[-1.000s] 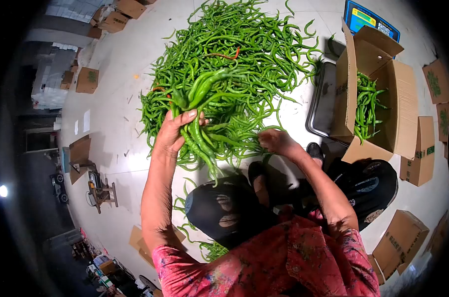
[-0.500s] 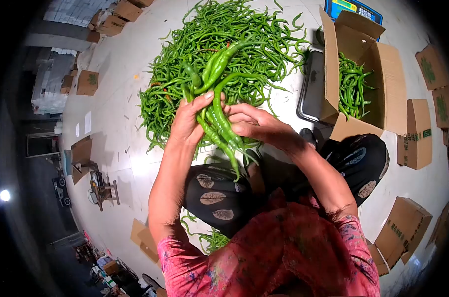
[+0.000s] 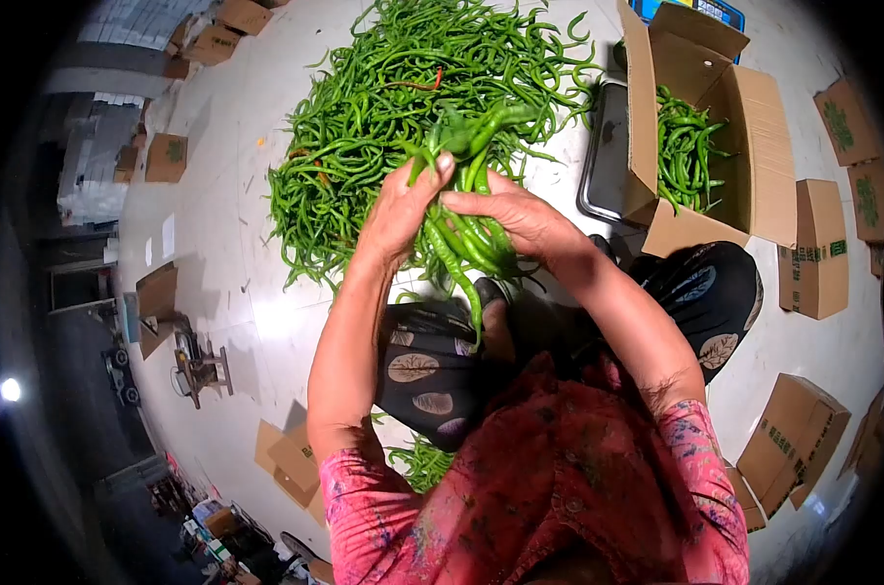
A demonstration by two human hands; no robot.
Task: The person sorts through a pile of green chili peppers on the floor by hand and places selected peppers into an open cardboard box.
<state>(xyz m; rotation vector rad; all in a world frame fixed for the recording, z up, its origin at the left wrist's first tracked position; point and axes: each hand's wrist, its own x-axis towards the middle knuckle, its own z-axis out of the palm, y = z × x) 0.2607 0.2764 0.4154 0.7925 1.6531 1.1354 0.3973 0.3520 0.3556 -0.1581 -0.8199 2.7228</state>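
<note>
A bunch of long green chili peppers [image 3: 458, 244] is held between my two hands, above the near edge of a big heap. My left hand [image 3: 403, 207] is closed round the bunch from the left, its thumb pressed on top. From the right, my right hand [image 3: 520, 219] grips the same bunch, thumb laid across it. The pepper tips hang down toward my lap, and the upper ends stick out past my fingers. Behind them the heap of green chili peppers [image 3: 364, 127] spreads over the floor, with a red pepper [image 3: 424, 84] among them.
To the right, an open cardboard box [image 3: 768, 156] with green peppers inside stands on a black scale platform [image 3: 606, 156]. Its blue display [image 3: 720, 14] is behind. More cardboard boxes [image 3: 814, 249] line the right side. A smaller pepper pile [image 3: 424, 463] lies by my left side.
My right hand has moved up and closed onto the bunch beside my left hand. The peppers are now gathered more tightly, and their upper ends have tilted.
</note>
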